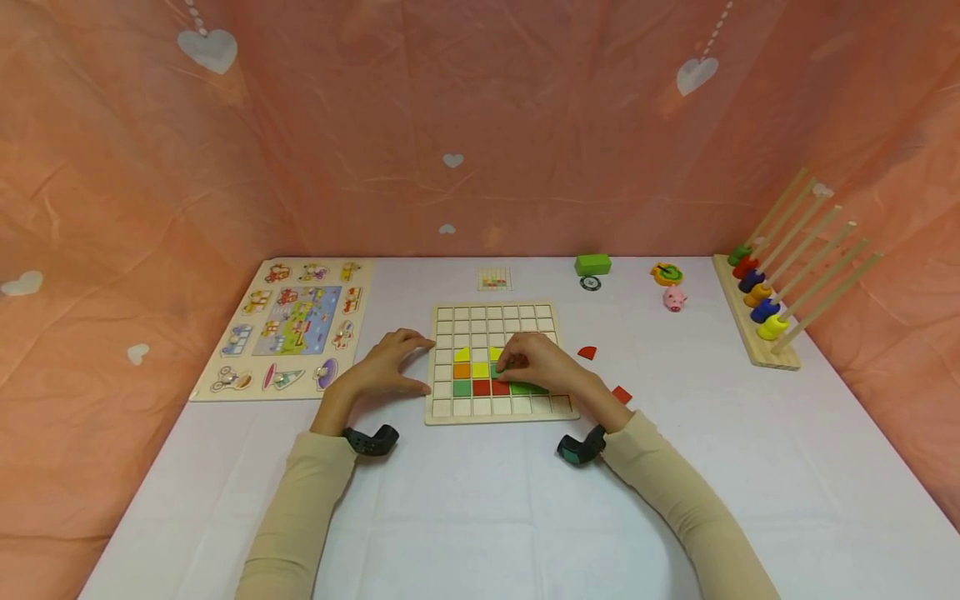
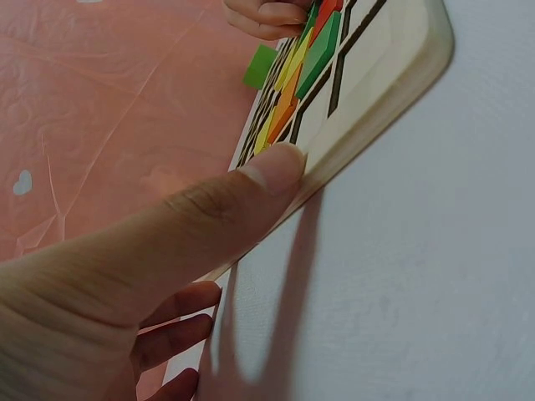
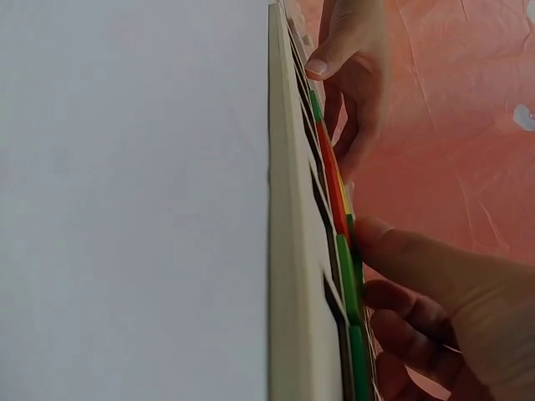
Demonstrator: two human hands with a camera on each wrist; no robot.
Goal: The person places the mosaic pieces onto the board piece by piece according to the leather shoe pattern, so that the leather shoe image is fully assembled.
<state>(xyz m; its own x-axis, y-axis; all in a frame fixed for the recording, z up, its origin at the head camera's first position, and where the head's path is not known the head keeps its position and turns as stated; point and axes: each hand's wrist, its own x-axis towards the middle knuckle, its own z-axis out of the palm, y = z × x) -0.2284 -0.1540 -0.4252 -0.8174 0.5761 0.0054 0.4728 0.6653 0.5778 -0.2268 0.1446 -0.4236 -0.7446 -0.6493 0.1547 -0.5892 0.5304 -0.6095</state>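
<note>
- Both arms wear long, close-fitting sleeves of plain beige cloth, smooth and unmarked, ending at the wrists.
- A small black device sits at each wrist, just past the cuff, rounded and matte, with a short stubby body jutting inward.
- The left hand [image 1: 386,367] and right hand [image 1: 542,364] are bare: no gloves, rings or watches show.
- Fingernails are short and unpainted in the wrist views.

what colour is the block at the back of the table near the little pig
Green. The block shows best in the head view, left of the pink pig.
</note>
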